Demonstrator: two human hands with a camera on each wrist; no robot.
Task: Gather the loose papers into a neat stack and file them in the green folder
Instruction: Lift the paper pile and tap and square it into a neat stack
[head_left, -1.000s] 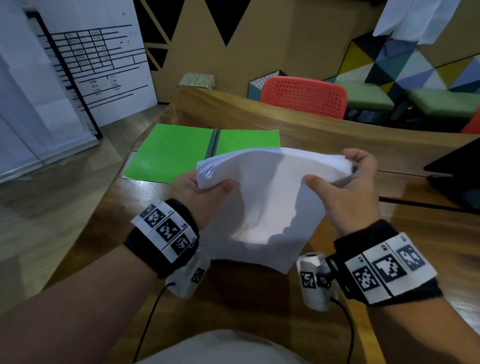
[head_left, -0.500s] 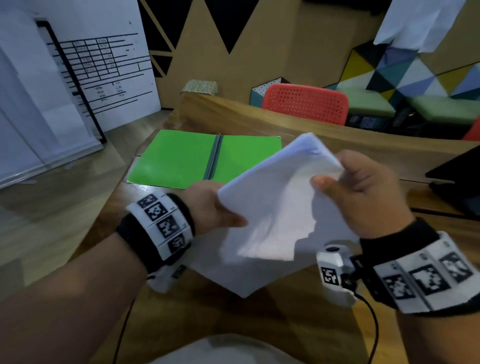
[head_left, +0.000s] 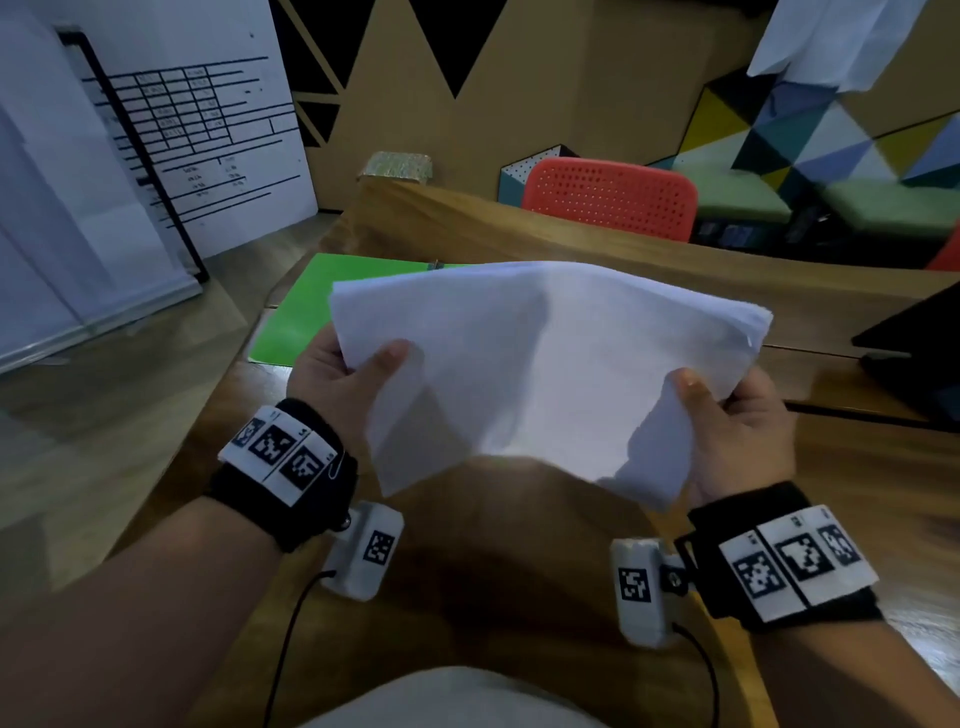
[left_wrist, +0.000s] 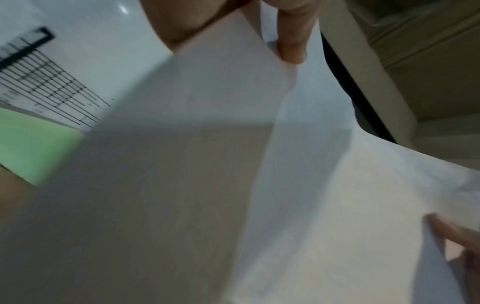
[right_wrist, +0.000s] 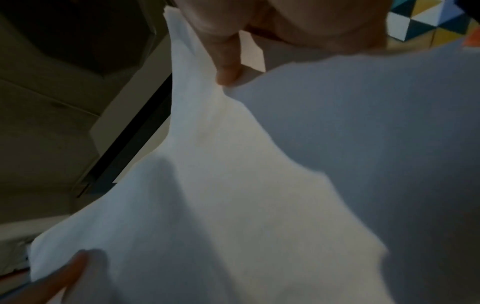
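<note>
A bundle of white papers (head_left: 540, 364) hangs in the air above the wooden table (head_left: 519, 545), sagging in the middle. My left hand (head_left: 353, 369) grips its left side, thumb on top. My right hand (head_left: 727, 415) grips its right side, thumb on top too. The green folder (head_left: 296, 317) lies open and flat on the table behind the papers, which hide most of it. In the left wrist view the papers (left_wrist: 207, 164) fill the frame, with the folder (left_wrist: 33, 148) at the left. The right wrist view shows my thumb pressing the papers (right_wrist: 259, 185).
A dark laptop (head_left: 919, 353) sits at the table's right edge. A raised wooden ledge (head_left: 571, 234) runs along the far side, with a red chair (head_left: 613, 197) behind it. A white board with a printed table (head_left: 171, 130) leans at the left.
The papers were tilted up to the right half a second ago; now they are level and spread wide between both hands, and have moved up over the folder.
</note>
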